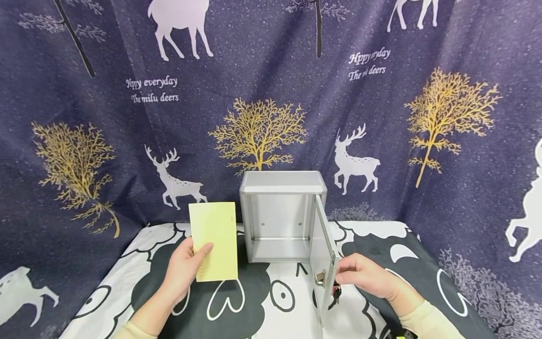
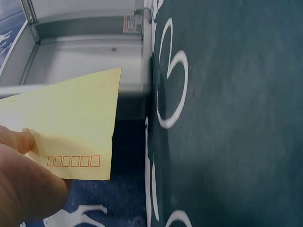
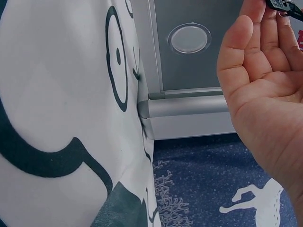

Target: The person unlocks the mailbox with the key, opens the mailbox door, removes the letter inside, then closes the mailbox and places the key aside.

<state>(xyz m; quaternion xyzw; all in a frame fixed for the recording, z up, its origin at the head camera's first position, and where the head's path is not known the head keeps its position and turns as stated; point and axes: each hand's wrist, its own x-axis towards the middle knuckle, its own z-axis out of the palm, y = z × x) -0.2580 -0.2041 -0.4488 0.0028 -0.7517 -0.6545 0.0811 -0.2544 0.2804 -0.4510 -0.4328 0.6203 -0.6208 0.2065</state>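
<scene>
You've got the yellow envelope (image 1: 221,235) pinched in your left hand (image 1: 183,267)! Your right hand (image 1: 367,277) is beside the cabinet door (image 1: 322,249), grip unclear.

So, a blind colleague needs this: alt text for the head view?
A left hand holds a yellow envelope left of a gray box; the right hand is at the box's open door. A dark deer-print cloth hangs behind.

A pale yellow envelope (image 1: 222,226) is held upright left of centre in the head view; at centre stands a grey metal box (image 1: 283,181), its door (image 1: 325,245) open toward the lower right.
</scene>
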